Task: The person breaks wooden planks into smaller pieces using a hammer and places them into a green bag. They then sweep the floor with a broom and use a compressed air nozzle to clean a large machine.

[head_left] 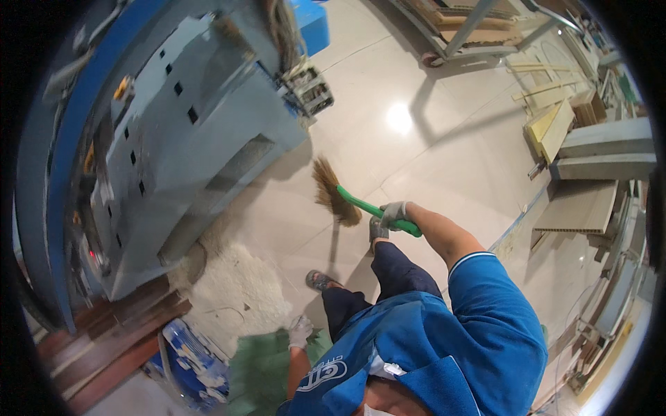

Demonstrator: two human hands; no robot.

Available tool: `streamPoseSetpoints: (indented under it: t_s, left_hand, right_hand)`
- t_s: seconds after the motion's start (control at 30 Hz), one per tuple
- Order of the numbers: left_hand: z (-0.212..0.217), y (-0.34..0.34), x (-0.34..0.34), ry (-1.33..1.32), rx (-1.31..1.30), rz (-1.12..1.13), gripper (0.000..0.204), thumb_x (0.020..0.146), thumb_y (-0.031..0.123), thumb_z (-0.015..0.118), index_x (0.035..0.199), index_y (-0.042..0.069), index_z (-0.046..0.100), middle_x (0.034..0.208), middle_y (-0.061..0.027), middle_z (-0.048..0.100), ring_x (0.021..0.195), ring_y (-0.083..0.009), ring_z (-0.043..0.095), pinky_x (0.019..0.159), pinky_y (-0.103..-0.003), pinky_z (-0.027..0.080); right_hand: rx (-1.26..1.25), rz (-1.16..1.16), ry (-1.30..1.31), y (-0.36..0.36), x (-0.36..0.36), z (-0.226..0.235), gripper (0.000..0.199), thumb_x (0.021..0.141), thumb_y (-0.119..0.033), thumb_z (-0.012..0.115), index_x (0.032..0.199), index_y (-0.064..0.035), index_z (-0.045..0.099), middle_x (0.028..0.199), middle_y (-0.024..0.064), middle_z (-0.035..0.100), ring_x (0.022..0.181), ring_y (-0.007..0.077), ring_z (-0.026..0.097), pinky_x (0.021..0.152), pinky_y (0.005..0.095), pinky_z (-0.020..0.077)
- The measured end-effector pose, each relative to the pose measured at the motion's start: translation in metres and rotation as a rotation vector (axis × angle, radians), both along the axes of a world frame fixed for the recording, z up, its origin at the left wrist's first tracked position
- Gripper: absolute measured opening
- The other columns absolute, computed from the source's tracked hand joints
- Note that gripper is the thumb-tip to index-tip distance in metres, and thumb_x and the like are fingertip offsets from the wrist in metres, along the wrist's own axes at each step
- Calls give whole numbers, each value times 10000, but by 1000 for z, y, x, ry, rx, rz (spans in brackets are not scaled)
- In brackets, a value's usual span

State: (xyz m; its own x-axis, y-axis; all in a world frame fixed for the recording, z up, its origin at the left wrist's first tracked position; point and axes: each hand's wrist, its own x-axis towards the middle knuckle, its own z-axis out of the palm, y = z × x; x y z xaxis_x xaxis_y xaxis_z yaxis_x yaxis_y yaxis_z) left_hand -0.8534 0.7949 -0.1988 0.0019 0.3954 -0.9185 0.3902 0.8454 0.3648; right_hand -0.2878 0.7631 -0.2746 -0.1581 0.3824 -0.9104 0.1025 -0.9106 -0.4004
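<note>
My right hand (pixel 395 215), in a grey glove, is closed round the green handle of a broom (pixel 335 193). The broom's brown bristles hang just over or on the pale tiled floor, left of the hand; I cannot tell if they touch. My left hand (pixel 300 331), in a whitish glove, hangs low by my side with its fingers loosely apart and nothing visible in it. Behind it in view lies a green sheet or sack (pixel 257 371); whether they touch is unclear. A pile of pale sawdust-like powder (pixel 239 295) spreads on the floor near the left hand.
A large grey-blue machine (pixel 208 145) fills the left side. Beneath it lie reddish-brown boards (pixel 118 340) and a blue and white sack (pixel 198 367). A wheeled metal rack (pixel 479 28) stands at the far right. Yellow strips (pixel 551 132) and panels (pixel 579 204) lie along the right.
</note>
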Motion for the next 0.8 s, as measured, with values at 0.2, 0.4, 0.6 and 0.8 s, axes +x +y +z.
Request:
streamPoseSetpoints:
  t_s: [0.2, 0.4, 0.6, 0.8]
  left_hand:
    - [0, 50, 102, -97, 71, -136, 406, 932, 256, 631, 1280, 66, 544, 1049, -99, 643, 850, -238, 654, 742, -393, 551]
    - [4, 105, 193, 86, 60, -88, 356, 932, 251, 635, 1234, 74, 569, 989, -52, 630, 780, -220, 633, 702, -372, 541]
    - [-1, 145, 287, 122, 8, -11, 343, 926, 282, 650, 1198, 81, 590, 949, -54, 649, 805, -219, 648, 691, -365, 542]
    - [3, 215, 409, 82, 65, -234, 360, 930, 293, 655, 1219, 93, 577, 955, -58, 655, 808, -217, 666, 696, -347, 552]
  right_hand:
    - [-31, 222, -47, 67, 94, 2, 397, 727, -105, 721, 1090, -30, 580, 800, 139, 652, 621, 260, 620, 540, 413, 510]
    - [63, 135, -125, 200, 193, -40, 197, 737, -183, 760, 877, -62, 692, 841, 124, 675, 702, 284, 615, 679, 433, 505]
    - [497, 34, -386, 276, 311, -69, 91, 697, -47, 705, 772, -96, 717, 865, 169, 682, 779, 265, 645, 702, 365, 504]
    - [206, 560, -178, 259, 398, -20, 326, 607, -176, 853, 872, -27, 734, 902, 151, 711, 701, 268, 670, 649, 435, 545]
